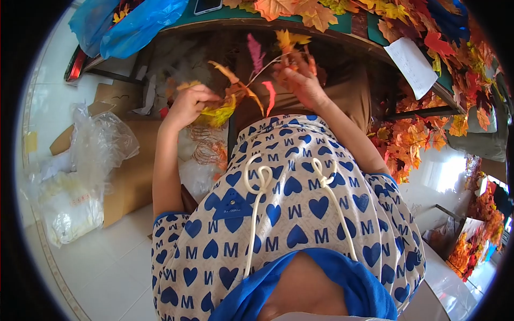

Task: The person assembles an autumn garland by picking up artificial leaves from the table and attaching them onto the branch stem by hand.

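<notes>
A stem with autumn-coloured artificial leaves (255, 56) stretches between my two hands, above my lap. Its leaves are pink, red, orange and yellow-green. My left hand (191, 105) is closed around the leafy end on the left, with a yellow-green leaf (220, 111) under its fingers. The fingers of my right hand (302, 80) are bent around the other end of the stem, beside a yellow-orange leaf (286, 40). Part of that hand's fingertips is blurred.
Maple leaves (321, 12), a phone (208, 6) and a white paper (411, 67) lie on the green table (241, 22) ahead. A blue bag (144, 32) hangs at its left. Cardboard (128, 176) and clear plastic bags (75, 198) are on the floor.
</notes>
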The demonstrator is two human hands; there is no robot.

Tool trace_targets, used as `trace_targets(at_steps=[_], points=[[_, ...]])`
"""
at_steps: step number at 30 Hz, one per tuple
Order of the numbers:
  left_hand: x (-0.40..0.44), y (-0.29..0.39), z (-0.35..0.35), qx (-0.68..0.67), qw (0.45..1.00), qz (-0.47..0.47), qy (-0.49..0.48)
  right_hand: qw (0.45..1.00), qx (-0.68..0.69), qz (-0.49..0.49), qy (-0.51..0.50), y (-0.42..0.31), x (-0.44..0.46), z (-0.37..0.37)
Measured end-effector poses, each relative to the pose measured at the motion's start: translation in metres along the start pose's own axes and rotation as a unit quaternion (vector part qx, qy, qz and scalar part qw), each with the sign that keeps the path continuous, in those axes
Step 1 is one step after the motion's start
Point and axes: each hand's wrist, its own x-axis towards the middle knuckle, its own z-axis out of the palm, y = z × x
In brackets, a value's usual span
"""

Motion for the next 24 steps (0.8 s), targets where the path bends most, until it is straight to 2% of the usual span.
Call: trace_targets(at_steps=[2,5,9,11,17,24], points=[[0.004,0.017,0.0,0.023,0.999,0.003,0.029,0.998,0.043,-0.046,0.013,-0.005,-0.003,-0.004],[0.008,0.028,0.004,0.062,0.991,0.072,0.099,0.997,0.026,-0.067,0.035,-0.016,-0.009,-0.006],[0.008,0.034,0.004,0.095,0.987,0.074,0.109,0.995,0.047,-0.085,0.016,-0.017,-0.009,-0.01],[0.008,0.036,0.003,0.165,0.972,0.109,0.124,0.995,0.052,-0.086,0.023,-0.018,-0.012,-0.007],[0.009,0.042,0.002,0.249,0.945,0.146,0.152,0.993,0.073,-0.082,0.035,-0.015,-0.01,-0.013],[0.009,0.048,-0.002,0.253,0.941,0.16,0.16,0.993,0.076,-0.082,0.039,-0.015,-0.01,-0.017]])
